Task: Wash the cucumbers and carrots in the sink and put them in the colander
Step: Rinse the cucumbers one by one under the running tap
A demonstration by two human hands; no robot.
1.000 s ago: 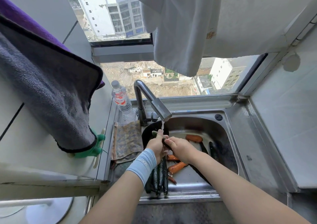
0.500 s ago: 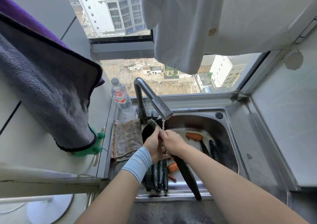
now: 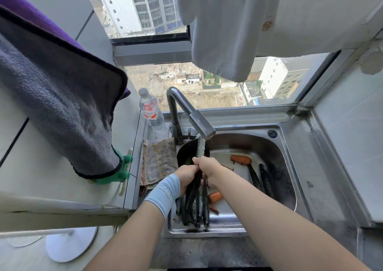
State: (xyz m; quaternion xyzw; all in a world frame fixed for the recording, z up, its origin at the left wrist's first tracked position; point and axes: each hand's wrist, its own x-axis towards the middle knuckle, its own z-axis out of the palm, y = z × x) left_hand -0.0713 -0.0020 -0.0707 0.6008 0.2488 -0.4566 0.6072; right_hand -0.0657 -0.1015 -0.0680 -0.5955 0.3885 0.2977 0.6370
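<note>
Three carrots (image 3: 240, 159) (image 3: 215, 196) (image 3: 213, 208), one bottle (image 3: 150, 111) and two hands (image 3: 186, 175) (image 3: 209, 167) are shown; two cucumbers (image 3: 255, 179) (image 3: 267, 184) are seen at right, the bundled ones left uncounted.

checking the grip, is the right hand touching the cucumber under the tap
Touching. The head view shows the right hand curled round the cucumber, whose tip sticks up from the fist under the tap; the left hand grips it too.

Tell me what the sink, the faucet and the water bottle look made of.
The sink looks like stainless steel: brushed grey, dull reflections. The faucet is metal, probably satin steel too. The water bottle is clear plastic: see-through ribbed wall, pale cap.
</note>
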